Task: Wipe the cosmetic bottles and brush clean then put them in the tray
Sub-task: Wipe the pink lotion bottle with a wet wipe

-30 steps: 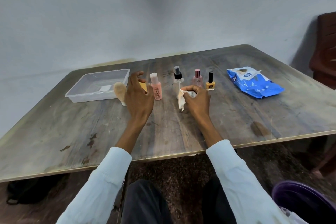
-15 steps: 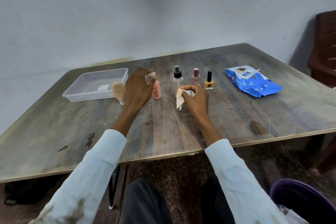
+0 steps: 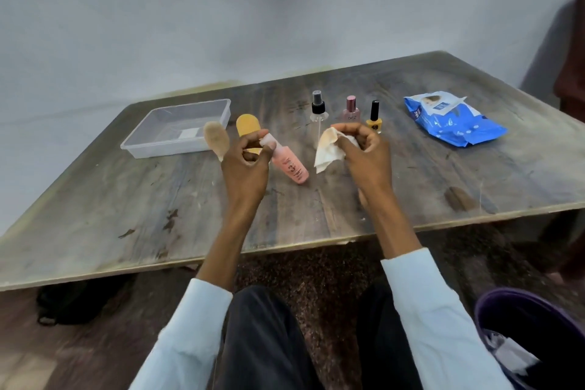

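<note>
My left hand [image 3: 245,168] grips the cap end of a pink bottle [image 3: 290,165], lifted off the table and tilted with its base toward me and to the right. My right hand [image 3: 364,155] holds a crumpled white wipe [image 3: 327,149] with a brownish stain, just right of the bottle and apart from it. A beige brush [image 3: 216,139] and a yellow sponge [image 3: 248,129] stand behind my left hand. The clear spray bottle [image 3: 317,111], the small pink bottle [image 3: 350,109] and the yellow nail polish [image 3: 374,119] stand in a row behind my right hand. The clear plastic tray [image 3: 177,127] sits at the back left.
A blue wipes pack [image 3: 452,122] lies at the back right of the wooden table [image 3: 126,206]. A dark chair [image 3: 573,51] stands at the far right. A purple bin [image 3: 531,326] sits on the floor by my right knee.
My left hand has closed on the pink bottle, lifted it and drawn it toward me, tilted. My right hand has raised the wipe slightly. The yellow sponge is now uncovered.
</note>
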